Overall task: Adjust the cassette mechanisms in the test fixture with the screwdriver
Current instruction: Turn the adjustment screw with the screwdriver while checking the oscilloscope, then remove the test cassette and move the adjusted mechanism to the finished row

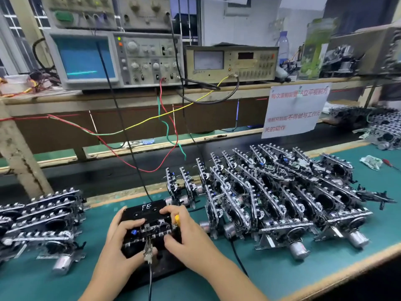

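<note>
Fingers of both hands curled around the cassette mechanism [149, 230] in the fixture [165, 265], left hand [118, 242] and right hand [184, 233] flanking it. Right hand also pinched the yellow-handled screwdriver [177, 219], upright beside the mechanism's right edge.

- This was an electronics assembly workshop, a test bench on a factory line.
- At eleven o'clock an oscilloscope [115, 59] glowed on the shelf [138, 94], a meter unit [232, 63] beside it.
- At three o'clock cassette mechanisms [280, 198] lay heaped on the green mat [282, 272].
- At one o'clock hung a printed notice [295, 110].

Matt green bench mat [282, 272]; shiny metal mechanisms [271, 192]; worn wooden shelf [130, 98].
</note>
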The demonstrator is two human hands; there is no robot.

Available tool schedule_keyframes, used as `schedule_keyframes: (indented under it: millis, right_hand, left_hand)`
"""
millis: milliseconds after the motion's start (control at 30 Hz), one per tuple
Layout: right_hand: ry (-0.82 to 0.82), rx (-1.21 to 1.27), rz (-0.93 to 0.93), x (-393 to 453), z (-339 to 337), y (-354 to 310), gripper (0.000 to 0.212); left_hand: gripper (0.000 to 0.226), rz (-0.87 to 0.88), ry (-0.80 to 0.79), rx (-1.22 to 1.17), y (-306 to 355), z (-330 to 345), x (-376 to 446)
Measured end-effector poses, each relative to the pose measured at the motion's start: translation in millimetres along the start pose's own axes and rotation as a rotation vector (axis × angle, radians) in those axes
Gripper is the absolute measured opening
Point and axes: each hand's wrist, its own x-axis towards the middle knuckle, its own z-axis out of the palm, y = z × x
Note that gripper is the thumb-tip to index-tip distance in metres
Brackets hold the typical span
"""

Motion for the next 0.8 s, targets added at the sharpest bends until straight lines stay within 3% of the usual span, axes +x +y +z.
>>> schedule_keyframes:
  millis: [133,233,300,433,533,667,800]
  right_hand:
    - [0.090,0.004,0.012,-12.1,3.5,3.5,0.038]
    - [0.201,-0.196,0.045,-19.1,7.5,1.0,0.025]
    - [0.191,-0.337,0.046,-16.9,5.6,-4.6,0.018]
    - [0.129,-0.313,0.058,-12.4,-11.3,-17.1,0.007]
    - [0.322,-0.229,0.006,-12.9,-25.0,-25.8,0.002]
    - [0.488,-0.152,-0.037,-8.4,-36.4,-30.9,0.002]
    - [0.640,0.228,-0.070,-1.4,-42.6,-38.6,0.010]
  left_hand:
    - [0.046,-0.016,-0.149,0.050,10.9,-18.8,2.7]
    - [0.021,-0.048,-0.138,0.173,25.9,-24.0,13.9]
    - [0.007,-0.013,-0.121,0.351,39.3,-21.5,28.5]
    - [0.061,0.051,-0.349,0.697,63.8,-18.8,62.2]
    - [0.113,-0.026,-0.575,0.781,65.6,-12.2,79.1]
    - [0.110,0.048,-0.590,0.753,56.4,-8.5,83.8]
    - [0.092,0.006,-0.261,0.235,58.2,-24.0,72.0]
